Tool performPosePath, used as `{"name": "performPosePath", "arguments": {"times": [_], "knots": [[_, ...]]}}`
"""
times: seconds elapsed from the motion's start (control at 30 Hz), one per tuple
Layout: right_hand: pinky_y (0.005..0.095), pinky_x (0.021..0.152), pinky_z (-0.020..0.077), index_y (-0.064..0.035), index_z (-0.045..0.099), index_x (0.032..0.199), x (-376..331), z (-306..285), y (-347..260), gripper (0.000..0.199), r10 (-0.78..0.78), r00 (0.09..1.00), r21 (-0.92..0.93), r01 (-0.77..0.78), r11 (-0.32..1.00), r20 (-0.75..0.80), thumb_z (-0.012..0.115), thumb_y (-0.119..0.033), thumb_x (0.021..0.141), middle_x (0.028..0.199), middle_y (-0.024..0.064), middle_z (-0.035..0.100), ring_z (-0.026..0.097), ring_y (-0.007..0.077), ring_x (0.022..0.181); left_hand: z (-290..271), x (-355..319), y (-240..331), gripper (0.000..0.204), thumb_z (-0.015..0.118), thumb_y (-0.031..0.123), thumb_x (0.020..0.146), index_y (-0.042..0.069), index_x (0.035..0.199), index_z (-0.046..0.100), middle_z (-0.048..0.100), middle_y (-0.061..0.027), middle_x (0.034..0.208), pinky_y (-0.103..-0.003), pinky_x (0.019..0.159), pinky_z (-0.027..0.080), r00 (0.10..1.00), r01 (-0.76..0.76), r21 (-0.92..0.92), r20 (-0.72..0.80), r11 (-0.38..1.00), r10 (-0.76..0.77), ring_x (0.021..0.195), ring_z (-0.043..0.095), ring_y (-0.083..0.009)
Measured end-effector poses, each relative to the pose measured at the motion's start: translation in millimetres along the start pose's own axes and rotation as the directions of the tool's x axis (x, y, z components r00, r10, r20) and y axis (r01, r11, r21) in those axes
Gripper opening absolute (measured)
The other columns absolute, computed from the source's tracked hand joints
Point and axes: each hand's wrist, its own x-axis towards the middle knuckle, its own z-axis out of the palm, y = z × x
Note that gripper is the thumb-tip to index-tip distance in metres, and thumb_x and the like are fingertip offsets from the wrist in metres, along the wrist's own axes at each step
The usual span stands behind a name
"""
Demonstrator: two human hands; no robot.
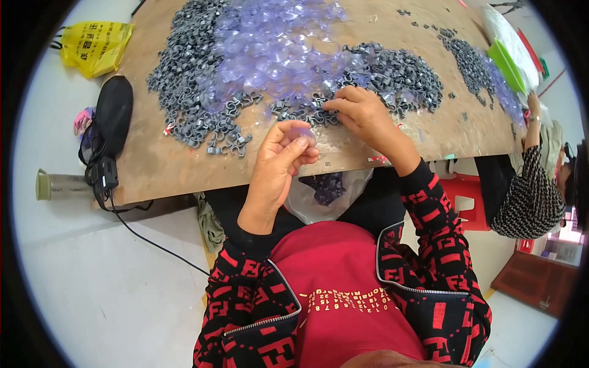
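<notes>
Left hand (pixel 279 161) pinching clear suction cup (pixel 305 134), right hand (pixel 362 113) on grey clips (pixel 392 73)

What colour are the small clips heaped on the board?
Grey clips, seen best in the head view, beside clear purple suction cups.

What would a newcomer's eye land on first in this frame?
Most likely the big heap of clear violet suction cups ringed by grey plastic clips on the brown board. Next, the left hand pinching one clear cup at the board's near edge, while the right hand picks among clips.
</notes>
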Motion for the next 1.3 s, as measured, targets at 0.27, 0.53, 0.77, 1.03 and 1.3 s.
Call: {"name": "performPosePath", "arguments": {"times": [0.27, 0.53, 0.77, 1.03, 1.3], "knots": [[0.0326, 0.067, 0.0431, -0.0078, 0.060, 0.092, -5, 2, 12, 0.020, 0.071, 0.997, 0.039, -0.070, 0.997, -0.017, 0.059, -0.002, 0.073, 0.086, 0.0054, 0.056, 0.055, 0.0229, 0.078, -2, 1, -4, 0.018, 0.053, 0.008, 0.087, 0.006, 0.105, 0.051, 0.060, -0.0100, 0.096, -0.021, 0.065, 0.047, 1.000, 0.018, 0.013, -0.014, 1.000, -0.018, 0.075, 0.058, -0.0102], [0.0204, 0.068, 0.0409, -0.0030, 0.059, 0.091, -12, 6, 9, 0.013, 0.505, 0.863, 0.604, -0.398, 0.691, -0.008, 0.058, -0.003, 0.079, 0.085, -0.0010, 0.057, 0.052, 0.0067, 0.077, 1, 0, -8, 0.017, 0.054, 0.009, 0.087, 0.006, 0.104, 0.052, 0.060, -0.0073, 0.097, -0.021, 0.069, 0.047, 0.999, 0.050, -0.037, 0.013, 0.998, -0.049, 0.076, 0.057, -0.0092], [0.0197, 0.070, 0.0416, -0.0023, 0.059, 0.096, -9, 0, -6, 0.013, 0.515, 0.855, 0.633, -0.432, 0.642, 0.062, 0.055, -0.003, 0.083, 0.085, -0.0013, 0.060, 0.053, 0.0053, 0.078, -2, -1, -9, 0.017, 0.055, 0.008, 0.087, 0.006, 0.104, 0.052, 0.060, -0.0073, 0.097, -0.021, 0.068, 0.047, 0.999, 0.050, -0.046, 0.001, 0.998, -0.050, 0.076, 0.058, -0.0090], [0.0225, 0.063, 0.0423, -0.0023, 0.060, 0.094, -32, -6, -27, 0.016, 0.418, 0.908, 0.405, -0.375, 0.834, -0.021, 0.060, -0.003, 0.078, 0.079, 0.0038, 0.058, 0.053, 0.0102, 0.070, -14, 0, -8, 0.020, 0.056, 0.009, 0.086, 0.005, 0.105, 0.053, 0.059, -0.0072, 0.098, -0.021, 0.067, 0.049, 0.999, -0.003, -0.130, -0.042, 0.992, -0.002, 0.077, 0.058, -0.0101], [0.0364, 0.066, 0.0443, -0.0086, 0.062, 0.090, -35, 21, -35, 0.022, 0.073, 0.997, 0.058, -0.071, 0.996, -0.030, 0.067, -0.010, 0.068, 0.089, 0.0084, 0.055, 0.056, 0.0265, 0.077, -7, -2, -8, 0.020, 0.055, 0.009, 0.087, 0.007, 0.107, 0.053, 0.059, -0.0060, 0.096, -0.022, 0.068, 0.049, 0.999, 0.053, -0.264, 0.003, 0.963, -0.054, 0.076, 0.059, -0.0102]]}}
